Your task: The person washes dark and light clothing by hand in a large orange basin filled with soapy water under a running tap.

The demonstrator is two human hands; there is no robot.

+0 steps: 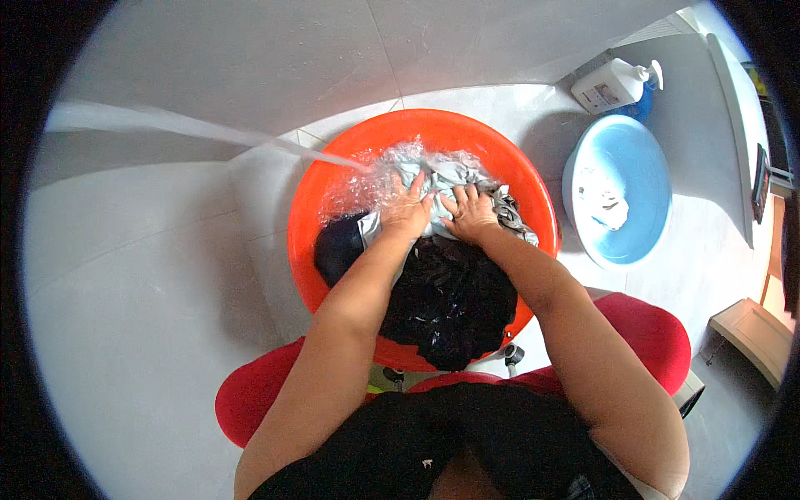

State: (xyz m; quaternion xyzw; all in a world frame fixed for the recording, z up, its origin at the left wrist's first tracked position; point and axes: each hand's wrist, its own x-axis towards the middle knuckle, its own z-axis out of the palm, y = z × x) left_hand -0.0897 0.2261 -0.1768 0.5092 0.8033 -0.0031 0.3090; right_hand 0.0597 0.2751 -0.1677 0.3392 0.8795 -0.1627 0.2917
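A large orange basin (546, 225) stands in front of me, holding water and wet laundry. Pale, light-blue wet cloth (454, 171) lies in its far half, and black clothing (454, 292) fills the near half. Both my hands press down on the pale cloth. My left hand (406, 208) lies with fingers spread near the middle. Close beside it on the right, my right hand (471, 215) rests with its fingers apart, next to a dark patterned garment (510, 208). A stream of water (325, 157) pours in from the left and splashes at the basin's far left side.
To the right stands a light-blue basin (658, 217) with a small white cloth (612, 212) in it. Behind that, a white pump bottle (608, 87) is beside the wall. A grey tiled wall (292, 50) rises behind the orange basin. My knees in red flank its near side.
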